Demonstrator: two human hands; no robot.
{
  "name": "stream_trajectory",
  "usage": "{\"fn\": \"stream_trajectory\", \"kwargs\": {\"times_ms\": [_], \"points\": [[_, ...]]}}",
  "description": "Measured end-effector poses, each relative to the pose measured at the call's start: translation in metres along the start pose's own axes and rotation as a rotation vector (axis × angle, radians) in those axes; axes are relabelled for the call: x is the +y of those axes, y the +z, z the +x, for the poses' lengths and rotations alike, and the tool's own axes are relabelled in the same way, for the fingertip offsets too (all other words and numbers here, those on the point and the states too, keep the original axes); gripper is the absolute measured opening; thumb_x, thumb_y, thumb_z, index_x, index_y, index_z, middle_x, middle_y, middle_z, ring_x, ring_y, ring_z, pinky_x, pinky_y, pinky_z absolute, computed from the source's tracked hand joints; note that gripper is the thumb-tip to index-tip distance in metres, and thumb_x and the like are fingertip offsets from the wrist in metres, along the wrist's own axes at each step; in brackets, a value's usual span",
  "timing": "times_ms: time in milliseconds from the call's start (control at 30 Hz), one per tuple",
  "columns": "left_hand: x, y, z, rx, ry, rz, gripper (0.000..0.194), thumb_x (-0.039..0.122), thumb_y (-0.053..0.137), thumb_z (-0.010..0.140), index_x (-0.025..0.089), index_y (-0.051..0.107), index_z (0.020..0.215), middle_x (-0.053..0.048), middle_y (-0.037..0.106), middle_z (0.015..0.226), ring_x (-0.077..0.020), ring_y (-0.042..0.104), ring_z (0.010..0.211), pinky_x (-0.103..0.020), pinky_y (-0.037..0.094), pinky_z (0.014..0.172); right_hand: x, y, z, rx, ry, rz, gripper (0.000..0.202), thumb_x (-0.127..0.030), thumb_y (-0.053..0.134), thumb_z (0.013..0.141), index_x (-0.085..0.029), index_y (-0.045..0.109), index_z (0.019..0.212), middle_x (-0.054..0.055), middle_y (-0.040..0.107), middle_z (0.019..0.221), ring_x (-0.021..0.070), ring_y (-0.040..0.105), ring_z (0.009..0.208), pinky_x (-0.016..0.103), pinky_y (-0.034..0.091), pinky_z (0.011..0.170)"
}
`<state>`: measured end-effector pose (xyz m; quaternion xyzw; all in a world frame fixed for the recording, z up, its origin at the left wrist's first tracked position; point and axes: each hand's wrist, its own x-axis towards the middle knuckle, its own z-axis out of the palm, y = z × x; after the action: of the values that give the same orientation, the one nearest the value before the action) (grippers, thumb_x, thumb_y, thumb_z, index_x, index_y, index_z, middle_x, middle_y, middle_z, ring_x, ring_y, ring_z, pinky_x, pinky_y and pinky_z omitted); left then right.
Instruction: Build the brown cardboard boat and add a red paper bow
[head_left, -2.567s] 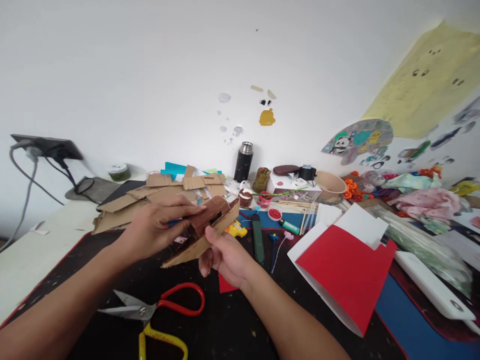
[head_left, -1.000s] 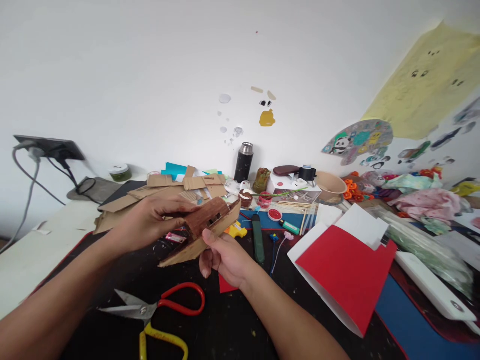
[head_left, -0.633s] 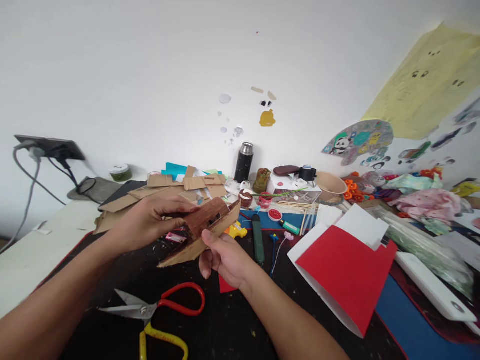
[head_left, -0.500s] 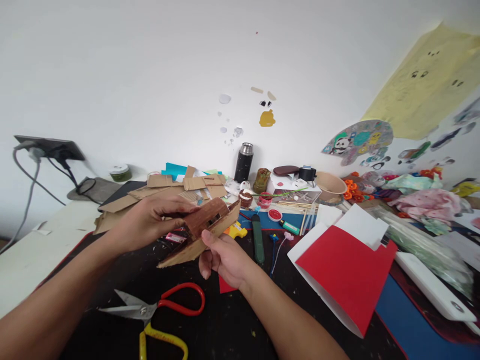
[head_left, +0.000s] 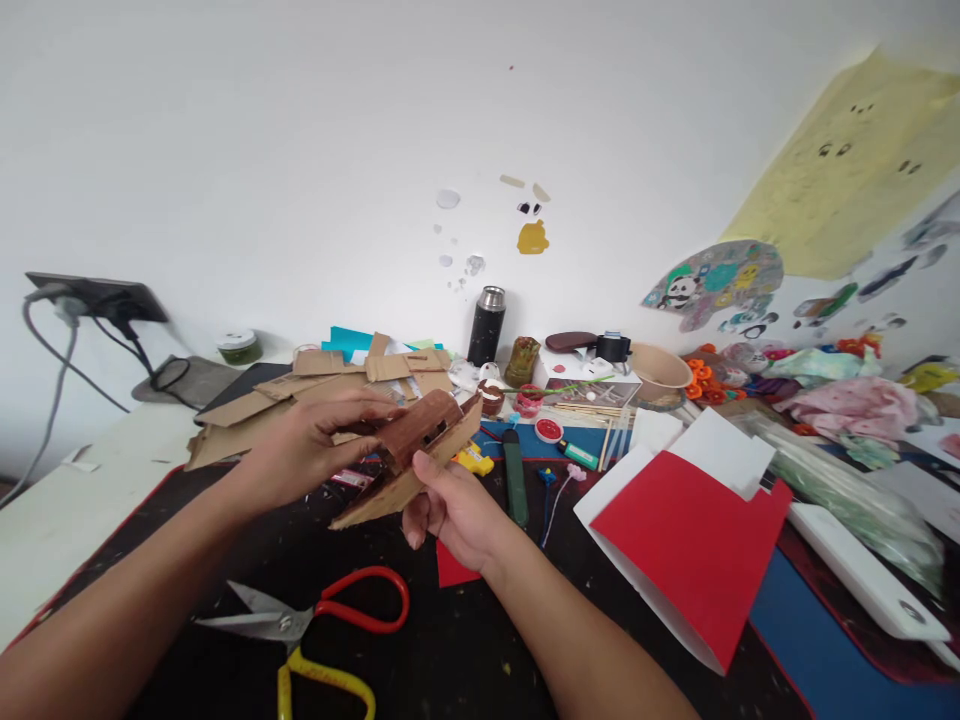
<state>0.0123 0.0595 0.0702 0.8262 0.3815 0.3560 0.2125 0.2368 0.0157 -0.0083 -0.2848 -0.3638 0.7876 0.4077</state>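
A small model boat [head_left: 405, 480] of cardboard, with a brown curved cabin roof [head_left: 420, 425] and little window openings, is held tilted above the dark mat. My right hand [head_left: 457, 510] grips its near side, thumb on the hull wall and fingers curled beneath. From the left, my left hand [head_left: 315, 440] is closed at the cabin's end, fingers along the roof edge; some fingertips are hidden. Below the boat lie open scissors [head_left: 300, 625] with one red and one yellow handle. A scrap of red paper [head_left: 454, 565] rests under my right wrist.
Cardboard pieces [head_left: 300, 390] are piled at the back left. A black thermos [head_left: 487, 328] stands by the wall. Right of my hands are a green utility knife [head_left: 514, 480], a lighter [head_left: 579, 455], folded red card [head_left: 682, 540] and a white device [head_left: 870, 570].
The boat has shifted slightly right and its near end tilts up a little. Both hands have moved with it and keep their hold. Scissors and card stay put.
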Motion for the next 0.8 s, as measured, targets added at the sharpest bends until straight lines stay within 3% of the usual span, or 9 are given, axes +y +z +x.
{"fn": "stream_trajectory", "kwargs": {"times_ms": [133, 267, 467, 633, 800], "points": [[0.001, -0.002, -0.001, -0.099, -0.092, -0.102, 0.052, 0.052, 0.073, 0.101, 0.027, 0.074, 0.147, -0.013, 0.084, 0.134, -0.0318, 0.084, 0.109, -0.042, 0.073, 0.086, 0.002, 0.000, 0.001, 0.019, -0.013, 0.010, 0.077, -0.082, 0.091, 0.072, -0.014, 0.073, 0.104, 0.002, 0.076, 0.073, 0.0123, 0.062, 0.044, 0.024, 0.045, 0.044], [-0.002, -0.002, -0.003, -0.154, -0.152, -0.108, 0.047, 0.049, 0.071, 0.103, 0.030, 0.075, 0.146, -0.010, 0.086, 0.130, -0.0297, 0.085, 0.103, -0.037, 0.074, 0.076, 0.004, -0.001, 0.002, 0.008, -0.013, -0.012, 0.077, -0.084, 0.090, 0.074, -0.015, 0.072, 0.102, 0.002, 0.075, 0.069, 0.0129, 0.062, 0.044, 0.024, 0.045, 0.044], [-0.008, 0.002, -0.005, -0.091, -0.149, -0.151, 0.042, 0.056, 0.070, 0.102, 0.033, 0.084, 0.135, -0.008, 0.084, 0.137, -0.0335, 0.084, 0.114, -0.047, 0.073, 0.092, 0.003, -0.001, 0.001, -0.015, -0.016, -0.060, 0.074, -0.082, 0.089, 0.076, -0.014, 0.074, 0.101, 0.001, 0.072, 0.064, 0.0130, 0.062, 0.045, 0.023, 0.044, 0.046], [-0.006, 0.007, -0.001, -0.105, -0.195, -0.238, 0.052, 0.062, 0.074, 0.099, 0.025, 0.084, 0.133, -0.013, 0.083, 0.139, -0.0355, 0.082, 0.121, -0.054, 0.068, 0.105, 0.003, -0.001, 0.001, 0.019, -0.024, -0.058, 0.076, -0.082, 0.091, 0.074, -0.014, 0.074, 0.100, 0.002, 0.073, 0.064, 0.0131, 0.063, 0.045, 0.023, 0.044, 0.047], [-0.012, 0.002, 0.001, -0.154, -0.213, -0.240, 0.064, 0.057, 0.072, 0.101, 0.026, 0.066, 0.158, -0.013, 0.086, 0.127, -0.0325, 0.082, 0.115, -0.046, 0.072, 0.092, -0.001, 0.001, 0.002, 0.025, -0.071, -0.040, 0.076, -0.085, 0.089, 0.074, -0.013, 0.074, 0.093, 0.004, 0.072, 0.062, 0.0150, 0.069, 0.052, 0.022, 0.042, 0.051]]}}
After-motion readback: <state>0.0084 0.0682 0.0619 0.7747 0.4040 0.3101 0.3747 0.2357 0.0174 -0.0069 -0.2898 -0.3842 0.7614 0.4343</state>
